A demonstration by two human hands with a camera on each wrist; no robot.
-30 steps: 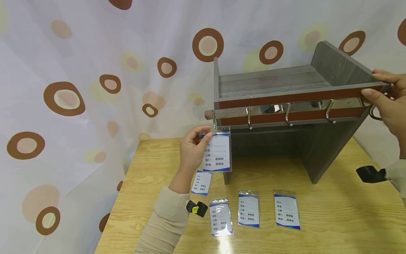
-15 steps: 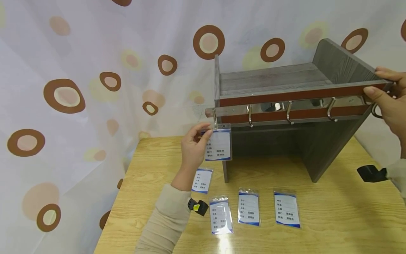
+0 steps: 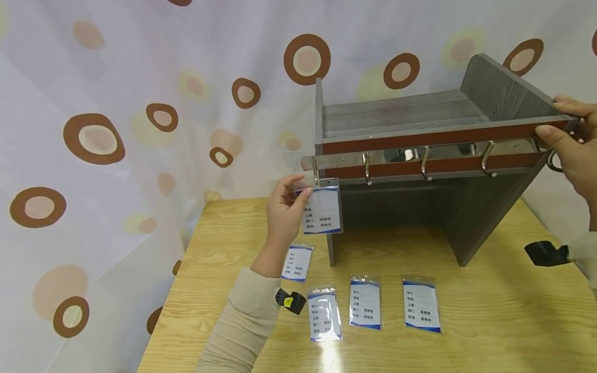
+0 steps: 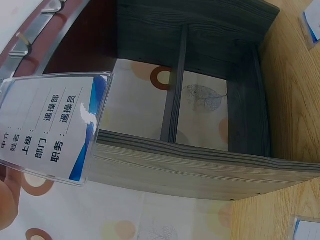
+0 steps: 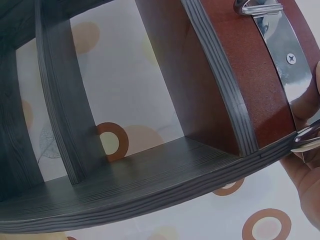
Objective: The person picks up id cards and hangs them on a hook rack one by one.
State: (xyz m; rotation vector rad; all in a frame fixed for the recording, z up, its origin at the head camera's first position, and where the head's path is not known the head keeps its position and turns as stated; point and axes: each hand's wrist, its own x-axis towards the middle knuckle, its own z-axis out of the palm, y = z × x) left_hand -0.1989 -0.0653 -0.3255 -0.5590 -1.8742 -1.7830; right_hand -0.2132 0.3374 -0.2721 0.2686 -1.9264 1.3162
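My left hand pinches a clear-sleeved badge card by its upper left edge, thumb in front. The card's top sits at the lower end of the leftmost metal hook; whether the hook passes through its slot I cannot tell. In the left wrist view the badge card appears sideways beside the grey rack. My right hand grips the front right corner of the grey wooden rack, thumb on the front. In the right wrist view, part of the right hand shows behind the metal strip.
Several more badge cards lie on the wooden table, among them one front left, one in the middle and one to the right. More hooks line the rack's rail. A patterned curtain hangs behind.
My left hand has raised the badge card slightly, bringing its top up to the leftmost hook. The right hand keeps its grip on the rack corner.
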